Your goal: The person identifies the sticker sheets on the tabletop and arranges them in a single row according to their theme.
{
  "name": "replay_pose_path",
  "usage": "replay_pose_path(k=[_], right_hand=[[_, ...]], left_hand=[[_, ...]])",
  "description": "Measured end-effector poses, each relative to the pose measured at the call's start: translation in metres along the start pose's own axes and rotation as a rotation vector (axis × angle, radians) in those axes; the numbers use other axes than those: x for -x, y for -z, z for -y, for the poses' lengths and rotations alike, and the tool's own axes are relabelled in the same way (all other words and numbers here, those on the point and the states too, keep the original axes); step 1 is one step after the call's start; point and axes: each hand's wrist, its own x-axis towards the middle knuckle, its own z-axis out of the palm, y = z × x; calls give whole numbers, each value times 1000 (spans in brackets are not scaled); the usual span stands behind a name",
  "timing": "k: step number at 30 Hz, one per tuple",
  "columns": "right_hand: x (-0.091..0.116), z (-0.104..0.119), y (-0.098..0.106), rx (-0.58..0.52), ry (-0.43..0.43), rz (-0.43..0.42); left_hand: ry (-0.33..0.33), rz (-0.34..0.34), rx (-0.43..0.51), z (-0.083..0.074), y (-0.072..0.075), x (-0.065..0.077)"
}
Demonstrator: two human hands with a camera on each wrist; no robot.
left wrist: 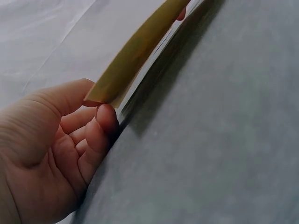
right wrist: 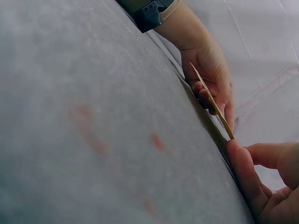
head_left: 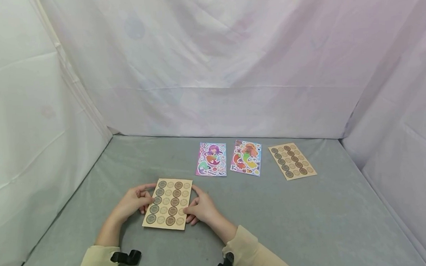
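A tan sticker sheet (head_left: 168,204) printed with rows of round dark and pale labels is held between both hands, slightly above the grey surface. My left hand (head_left: 134,200) pinches its left edge between thumb and curled fingers, which the left wrist view shows close up. On the opposite edge, my right hand (head_left: 201,207) grips with thumb on top and fingers beneath. Seen from the right wrist, the sheet (right wrist: 212,100) appears edge-on, tilted off the cloth. Its underside (left wrist: 135,56) shows in the left wrist view, with a shadow below it.
Farther back lie a purple-haired mermaid sticker sheet (head_left: 212,160), an orange-haired mermaid sticker sheet (head_left: 246,158) and, to the right, another tan round-label sheet (head_left: 292,161). White curtains (head_left: 212,109) enclose the grey cloth-covered table (head_left: 292,224) at the back and sides.
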Motion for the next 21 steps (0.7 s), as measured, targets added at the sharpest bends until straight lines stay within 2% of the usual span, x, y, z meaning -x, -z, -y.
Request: replay_pose_path(k=[7, 21], right_hand=[[1, 2, 1, -6, 4, 6], [2, 2, 1, 31, 16, 8]], left_hand=[[-4, -10, -10, 1, 0, -2], [35, -48, -59, 3, -1, -3]])
